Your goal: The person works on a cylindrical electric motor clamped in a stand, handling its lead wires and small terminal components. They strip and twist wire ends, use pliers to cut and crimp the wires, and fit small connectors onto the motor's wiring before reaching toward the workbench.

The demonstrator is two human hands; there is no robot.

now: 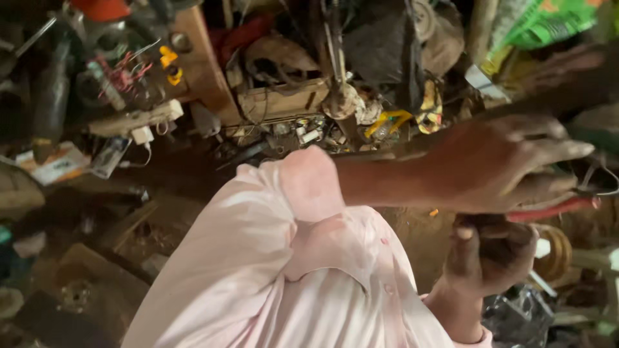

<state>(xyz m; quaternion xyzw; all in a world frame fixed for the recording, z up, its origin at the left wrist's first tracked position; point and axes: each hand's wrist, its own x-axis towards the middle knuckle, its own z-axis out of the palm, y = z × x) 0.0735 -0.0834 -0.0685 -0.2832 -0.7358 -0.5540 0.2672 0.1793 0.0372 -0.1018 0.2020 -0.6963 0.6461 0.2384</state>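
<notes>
Left hand (509, 169): right of the frame, fingers stretched out over the red-handled pliers (556, 209), seemingly pressing on them.
Right hand (491, 256): just below, clenched in a fist around something dark; what it was could not be told.
Step in hand: apparently working the pliers on the piece that the fist steadied.
Next move: likely called for a firm squeeze and a steady lower grip.
Surroundings: wooden box (284, 100) amid clutter, upper centre.

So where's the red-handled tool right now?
In the head view the red-handled tool is at the far right, under one hand stretched across it, just above the other hand.
</notes>
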